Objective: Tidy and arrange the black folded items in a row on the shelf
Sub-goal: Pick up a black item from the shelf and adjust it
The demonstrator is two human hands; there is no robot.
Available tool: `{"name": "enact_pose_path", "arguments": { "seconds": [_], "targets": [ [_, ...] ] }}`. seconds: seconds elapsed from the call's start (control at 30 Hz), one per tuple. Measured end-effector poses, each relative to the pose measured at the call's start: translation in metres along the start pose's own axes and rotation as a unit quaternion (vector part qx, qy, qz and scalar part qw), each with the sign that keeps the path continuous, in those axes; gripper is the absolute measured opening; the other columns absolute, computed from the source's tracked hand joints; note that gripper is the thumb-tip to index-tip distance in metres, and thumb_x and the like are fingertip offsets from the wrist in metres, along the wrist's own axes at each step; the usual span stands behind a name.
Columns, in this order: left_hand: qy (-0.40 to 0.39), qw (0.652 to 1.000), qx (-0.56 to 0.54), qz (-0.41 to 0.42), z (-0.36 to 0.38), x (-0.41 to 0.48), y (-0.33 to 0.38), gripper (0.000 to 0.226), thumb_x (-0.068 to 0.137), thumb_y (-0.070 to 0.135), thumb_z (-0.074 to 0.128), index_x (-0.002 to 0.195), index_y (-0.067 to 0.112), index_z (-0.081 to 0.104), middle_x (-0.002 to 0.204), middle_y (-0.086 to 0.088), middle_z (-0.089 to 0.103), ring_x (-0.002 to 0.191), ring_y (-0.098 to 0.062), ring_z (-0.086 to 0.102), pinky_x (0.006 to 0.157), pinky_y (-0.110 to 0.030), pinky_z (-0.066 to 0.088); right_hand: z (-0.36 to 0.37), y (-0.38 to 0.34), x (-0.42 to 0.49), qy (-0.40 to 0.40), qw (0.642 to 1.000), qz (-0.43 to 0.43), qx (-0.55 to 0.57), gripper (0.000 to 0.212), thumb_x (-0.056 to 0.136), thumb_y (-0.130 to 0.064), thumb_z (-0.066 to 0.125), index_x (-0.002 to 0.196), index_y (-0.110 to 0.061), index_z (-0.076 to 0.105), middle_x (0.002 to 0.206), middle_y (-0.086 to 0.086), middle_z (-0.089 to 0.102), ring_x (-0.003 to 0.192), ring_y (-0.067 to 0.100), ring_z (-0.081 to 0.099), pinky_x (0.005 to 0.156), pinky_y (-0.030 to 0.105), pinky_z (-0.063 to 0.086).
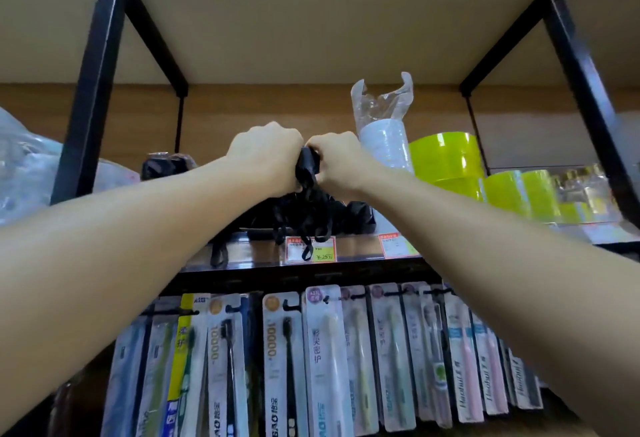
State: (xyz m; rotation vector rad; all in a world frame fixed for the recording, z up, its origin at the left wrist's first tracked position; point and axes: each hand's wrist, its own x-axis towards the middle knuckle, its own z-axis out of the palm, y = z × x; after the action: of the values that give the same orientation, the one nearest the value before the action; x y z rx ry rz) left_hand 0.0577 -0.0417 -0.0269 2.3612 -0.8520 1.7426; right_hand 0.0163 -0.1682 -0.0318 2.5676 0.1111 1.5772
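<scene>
Both my hands are raised to the shelf [349, 252] at its middle. My left hand [266, 156] and my right hand [335, 159] are closed side by side on one black folded item [307, 166], held above the shelf board. Black straps hang from it down over the price tag [323, 251]. Below the hands lies a heap of more black folded items [356, 217] on the shelf, partly hidden by my arms. Another black item [162, 166] sits further left and back, and a loose black loop [219, 253] hangs over the shelf's front edge.
A stack of white cups in a clear plastic sleeve [382, 135] stands just right of my hands. Yellow-green tape rolls [446, 159] fill the right of the shelf. A plastic bag [24, 173] lies at the far left. Black uprights [90, 83] frame the bay. Packaged toothbrushes [322, 360] hang below.
</scene>
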Motion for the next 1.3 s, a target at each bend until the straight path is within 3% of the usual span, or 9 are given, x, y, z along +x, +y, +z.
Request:
{"name": "enact_pose_path", "arguments": {
  "seconds": [0.13, 0.27, 0.33, 0.47, 0.73, 0.87, 1.03, 1.13, 1.3],
  "targets": [
    [0.021, 0.999, -0.037, -0.024, 0.013, 0.001, 0.011, 0.021, 0.076, 0.014, 0.065, 0.074, 0.015, 0.044, 0.065, -0.003, 0.039, 0.064, -0.031, 0.046, 0.059, -0.037, 0.039, 0.017, 0.003, -0.003, 0.045, 0.996, 0.002, 0.077, 0.01, 0.084, -0.011, 0.054, 0.085, -0.017, 0.045, 0.096, 0.012, 0.064, 0.082, 0.032, 0.053, 0.066, 0.036, 0.04],
    [0.03, 0.985, -0.144, -0.086, 0.027, -0.003, 0.017, 0.021, 0.082, 0.006, 0.056, 0.092, 0.008, 0.037, 0.08, -0.01, 0.041, 0.075, -0.033, 0.044, 0.06, -0.04, 0.035, 0.028, 0.002, -0.013, 0.087, 0.979, 0.002, 0.183, 0.004, 0.085, -0.009, 0.052, 0.087, -0.007, 0.049, 0.086, 0.019, 0.062, 0.073, 0.032, 0.053, 0.063, 0.039, 0.04],
    [0.041, 0.981, -0.167, -0.088, 0.029, -0.004, 0.018, 0.017, 0.082, 0.005, 0.054, 0.095, 0.005, 0.044, 0.084, -0.014, 0.05, 0.076, -0.035, 0.049, 0.059, -0.04, 0.038, 0.032, 0.003, -0.017, 0.096, 0.972, 0.005, 0.214, 0.004, 0.084, -0.008, 0.05, 0.087, -0.006, 0.048, 0.083, 0.021, 0.06, 0.07, 0.029, 0.048, 0.061, 0.039, 0.038],
    [0.039, 0.978, -0.186, -0.089, 0.023, 0.0, 0.017, 0.016, 0.076, 0.001, 0.059, 0.091, 0.005, 0.064, 0.094, -0.017, 0.065, 0.084, -0.038, 0.062, 0.067, -0.039, 0.05, 0.029, 0.006, -0.014, 0.11, 0.972, 0.002, 0.209, 0.012, 0.08, -0.006, 0.055, 0.081, -0.011, 0.044, 0.081, 0.021, 0.059, 0.068, 0.03, 0.045, 0.058, 0.036, 0.035],
    [0.109, 0.962, -0.242, -0.065, 0.013, 0.014, 0.026, 0.011, 0.076, -0.001, 0.06, 0.083, 0.007, 0.064, 0.087, -0.013, 0.065, 0.077, -0.033, 0.063, 0.066, -0.041, 0.055, 0.006, 0.02, -0.009, 0.192, 0.967, -0.009, 0.165, 0.02, 0.079, -0.001, 0.054, 0.099, 0.003, 0.055, 0.087, 0.017, 0.065, 0.08, 0.037, 0.059, 0.066, 0.044, 0.047],
    [0.148, 0.952, -0.264, -0.035, 0.009, 0.021, 0.039, 0.011, 0.075, 0.002, 0.062, 0.081, 0.011, 0.062, 0.082, -0.008, 0.064, 0.072, -0.029, 0.06, 0.06, -0.032, 0.042, -0.009, 0.028, -0.012, 0.223, 0.962, -0.016, 0.156, 0.023, 0.075, -0.001, 0.056, 0.097, 0.002, 0.057, 0.081, 0.009, 0.06, 0.074, 0.027, 0.052, 0.063, 0.037, 0.041],
    [0.191, 0.933, -0.305, 0.002, 0.01, 0.022, 0.05, 0.011, 0.073, 0.004, 0.063, 0.082, 0.011, 0.064, 0.083, -0.008, 0.068, 0.073, -0.03, 0.06, 0.065, -0.035, 0.049, -0.017, 0.038, -0.02, 0.248, 0.958, -0.03, 0.141, 0.03, 0.072, -0.009, 0.061, 0.101, -0.001, 0.061, 0.089, 0.01, 0.067, 0.077, 0.024, 0.056, 0.061, 0.024, 0.032],
    [0.175, 0.933, -0.315, 0.009, 0.017, 0.019, 0.053, 0.019, 0.071, 0.001, 0.062, 0.078, 0.018, 0.057, 0.081, -0.006, 0.065, 0.074, -0.029, 0.058, 0.063, -0.032, 0.042, -0.01, 0.043, -0.027, 0.246, 0.96, -0.023, 0.134, 0.024, 0.073, -0.005, 0.061, 0.097, 0.001, 0.06, 0.088, 0.014, 0.068, 0.078, 0.032, 0.06, 0.061, 0.031, 0.035],
    [0.148, 0.946, -0.286, 0.024, 0.037, 0.008, 0.054, 0.028, 0.073, 0.003, 0.064, 0.1, 0.013, 0.068, 0.096, -0.015, 0.073, 0.087, -0.039, 0.064, 0.072, -0.041, 0.051, 0.006, 0.049, -0.04, 0.208, 0.965, 0.005, 0.159, 0.021, 0.077, -0.005, 0.067, 0.096, 0.003, 0.06, 0.087, 0.018, 0.068, 0.078, 0.035, 0.06, 0.066, 0.04, 0.047]
  ]
}}
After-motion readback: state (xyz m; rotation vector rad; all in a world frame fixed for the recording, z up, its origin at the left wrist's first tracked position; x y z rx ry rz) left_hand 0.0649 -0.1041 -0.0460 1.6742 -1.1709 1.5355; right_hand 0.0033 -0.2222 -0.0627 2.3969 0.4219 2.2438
